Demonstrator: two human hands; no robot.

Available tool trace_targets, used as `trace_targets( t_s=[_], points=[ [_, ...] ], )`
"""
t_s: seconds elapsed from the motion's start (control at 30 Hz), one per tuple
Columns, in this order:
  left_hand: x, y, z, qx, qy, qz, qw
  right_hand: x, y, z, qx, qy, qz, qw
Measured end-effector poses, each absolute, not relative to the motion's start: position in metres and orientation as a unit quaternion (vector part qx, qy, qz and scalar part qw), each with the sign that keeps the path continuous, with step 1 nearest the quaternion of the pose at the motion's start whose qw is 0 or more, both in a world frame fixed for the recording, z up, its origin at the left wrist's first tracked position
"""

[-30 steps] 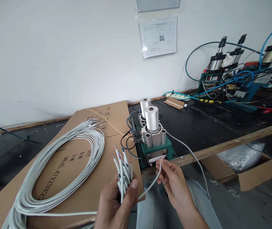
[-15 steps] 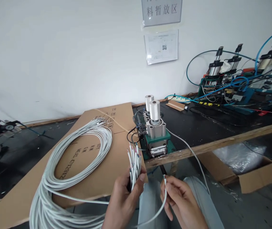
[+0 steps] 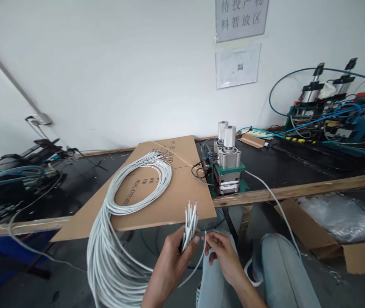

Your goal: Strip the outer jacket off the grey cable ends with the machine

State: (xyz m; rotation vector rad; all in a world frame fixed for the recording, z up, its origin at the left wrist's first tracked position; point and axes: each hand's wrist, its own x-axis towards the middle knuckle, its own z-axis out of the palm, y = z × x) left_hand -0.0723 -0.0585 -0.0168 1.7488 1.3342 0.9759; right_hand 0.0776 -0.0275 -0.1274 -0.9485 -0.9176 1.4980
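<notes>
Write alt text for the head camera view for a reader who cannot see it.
The left hand grips a bundle of white cable ends upright; the right hand pinches a single white cable beside it. The cable loops drape over a cardboard sheet on the workbench, beside a small pneumatic press.

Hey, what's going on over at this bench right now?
A seated person is handling white cables. Their left hand grips a bundle of cable ends, tips pointing up. Their right hand pinches a single cable near its tip, close beside the bundle. The cables' long loops lie over a cardboard sheet on the bench, beside a small pneumatic press.
</notes>
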Motion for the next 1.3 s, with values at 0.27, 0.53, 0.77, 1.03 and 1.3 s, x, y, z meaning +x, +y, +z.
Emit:
trace_targets(
  t_s=[0.27, 0.53, 0.77, 1.03, 1.3],
  points=[
    [-0.074, -0.060, -0.041, 0.645, 0.499, 0.412, 0.406, 0.057, -0.042, -0.175, -0.455, -0.439, 0.653, 0.417],
    [-0.066, -0.052, -0.043, 0.676, 0.512, 0.378, 0.372, 0.119, -0.041, -0.115, -0.433, -0.506, 0.574, 0.476],
    [-0.059, -0.044, -0.044, 0.710, 0.492, 0.355, 0.357, 0.100, -0.031, -0.057, -0.393, -0.548, 0.515, 0.529],
    [-0.056, -0.044, -0.040, 0.653, 0.532, 0.429, 0.327, 0.095, -0.049, -0.058, -0.364, -0.510, 0.551, 0.551],
    [-0.059, -0.048, -0.017, 0.614, 0.467, 0.409, 0.487, 0.096, -0.064, -0.060, -0.349, -0.589, 0.563, 0.463]
  ],
)
